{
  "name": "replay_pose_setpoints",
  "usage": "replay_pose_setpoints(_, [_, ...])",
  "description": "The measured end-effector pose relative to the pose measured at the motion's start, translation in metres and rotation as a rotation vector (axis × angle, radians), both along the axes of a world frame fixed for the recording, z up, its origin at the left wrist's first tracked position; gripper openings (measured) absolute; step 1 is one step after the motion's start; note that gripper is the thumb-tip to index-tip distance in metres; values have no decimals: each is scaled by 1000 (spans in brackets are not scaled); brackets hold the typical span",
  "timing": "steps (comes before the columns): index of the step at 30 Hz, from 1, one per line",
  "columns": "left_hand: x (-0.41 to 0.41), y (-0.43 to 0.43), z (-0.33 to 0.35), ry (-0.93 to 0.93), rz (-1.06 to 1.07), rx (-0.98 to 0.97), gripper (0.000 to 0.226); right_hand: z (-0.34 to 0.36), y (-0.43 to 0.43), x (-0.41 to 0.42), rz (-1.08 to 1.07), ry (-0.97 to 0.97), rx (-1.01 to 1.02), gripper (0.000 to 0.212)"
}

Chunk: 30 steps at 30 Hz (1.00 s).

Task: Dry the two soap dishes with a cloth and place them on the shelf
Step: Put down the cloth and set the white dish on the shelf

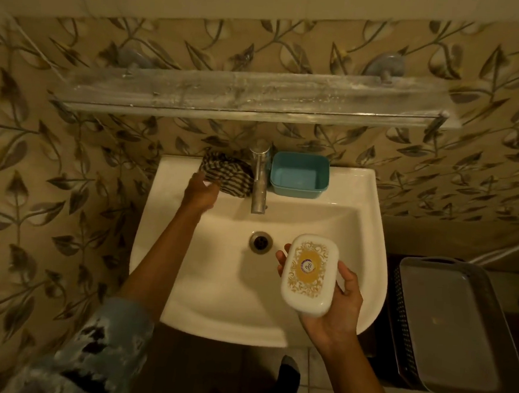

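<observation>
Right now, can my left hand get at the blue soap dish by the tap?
Probably, but not directly: the left hand is at the striped cloth, and the tap stands between it and the blue soap dish.

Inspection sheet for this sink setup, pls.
surface: white sink, tap at back; shelf above, no dish on it.
job's things: blue dish on sink ledge right of tap; white dish in right hand; cloth left of tap.
clutter: grey tray on basket, right.
hands: left hand at cloth, grip unclear; right hand holds white dish.
cables: thin white line by right wall, kind unclear.
surroundings: leaf-patterned wall tiles.
</observation>
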State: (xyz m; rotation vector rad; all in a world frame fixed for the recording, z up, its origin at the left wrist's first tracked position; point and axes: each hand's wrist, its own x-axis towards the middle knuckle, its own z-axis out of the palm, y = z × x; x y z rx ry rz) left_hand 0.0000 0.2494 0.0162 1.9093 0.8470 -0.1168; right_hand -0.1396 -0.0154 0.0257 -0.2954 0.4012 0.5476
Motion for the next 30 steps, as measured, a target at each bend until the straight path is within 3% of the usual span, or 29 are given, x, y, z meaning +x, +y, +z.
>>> replay_pose_setpoints(3, [-42, -20, 23, -112, -144, -175, 23, 10, 14, 9, 59, -76, -119, 52])
replay_pose_setpoints(5, [-68, -33, 47, -189, -298, -235, 17, 21, 24, 17, 127, -181, -293, 35])
replay_pose_setpoints(9, [-102, -42, 93, -368, -473, -355, 32, 55, 46, 36, 313, -584, -913, 14])
replay_pose_setpoints(16, [-109, -15, 151, -525, -568, -236, 32, 140, 58, 89, 533, -1229, -1359, 45])
replay_pose_setpoints(19, [-99, -3, 168, -666, -508, -170, 21, 179, 65, 106, 432, -1392, -1490, 64])
replay_pose_setpoints(22, [-84, 12, 186, -796, -373, -141, 17, 204, 72, 122, 168, -1363, -1591, 82])
replay_pose_setpoints(25, [-66, 24, 202, -847, -259, -96, 21, 214, 79, 136, 13, -1212, -1465, 67])
replay_pose_setpoints(30, [-35, 32, 209, -802, -195, -53, 66, 211, 97, 150, -95, -1113, -1439, 51])
